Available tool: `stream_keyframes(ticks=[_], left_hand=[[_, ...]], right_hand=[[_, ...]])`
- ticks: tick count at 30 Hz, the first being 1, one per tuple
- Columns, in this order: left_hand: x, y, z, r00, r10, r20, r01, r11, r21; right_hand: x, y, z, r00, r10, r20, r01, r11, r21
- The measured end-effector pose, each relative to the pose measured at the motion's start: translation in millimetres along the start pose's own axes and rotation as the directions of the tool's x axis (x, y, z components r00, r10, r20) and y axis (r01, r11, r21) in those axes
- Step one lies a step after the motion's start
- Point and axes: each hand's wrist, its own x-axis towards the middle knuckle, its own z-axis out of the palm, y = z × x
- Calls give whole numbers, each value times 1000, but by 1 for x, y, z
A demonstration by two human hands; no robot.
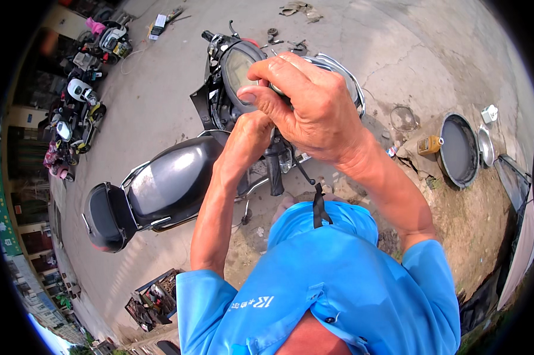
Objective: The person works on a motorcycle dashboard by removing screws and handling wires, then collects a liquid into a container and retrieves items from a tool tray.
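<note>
Stands over a black scooter point(178, 177) at the centre of the frame and works at its handlebar end, just right of the instrument panel point(237, 68). Clenches the right hand point(314, 103) over the near edge of a chrome-rimmed round part point(353, 83), thumb pressed in at the panel side and fingers curled over the top. Reaches the left hand point(249, 139) up from below until it touches the right hand's underside; cannot tell whether its grip is closed, since the fingers are hidden behind the right hand. Looks like a fitting or adjusting step at the head of the scooter, with 2 hands on 1 spot. Calls, by this judgement, for a steady hold from the right while the left does the fine work unseen underneath.

Shows, on the ground at right, a dark round basin point(459, 151) with a yellow bottle point(429, 144) just beside it. Shows parked scooters point(83, 89) at upper left and a crate of tools point(154, 299) at lower left.
</note>
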Motion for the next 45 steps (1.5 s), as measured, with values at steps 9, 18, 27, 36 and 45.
stream_keyframes(ticks=[9,18,27,36,45], left_hand=[[3,14,-13,980,-68,185,65,998,22],[-8,11,-19,968,-136,212,140,990,-3],[4,47,-39,969,-83,234,191,851,-489],[0,47,-19,994,76,-77,-101,905,-413],[-9,60,-34,1000,-20,-18,12,932,-363]], right_hand=[[-15,15,11,977,206,-56,-119,742,660],[-8,12,4,922,308,234,-350,409,843],[17,24,-11,974,-50,223,-25,947,321],[29,-14,-48,778,110,619,139,930,-340],[35,-22,-45,770,52,636,228,909,-349]])
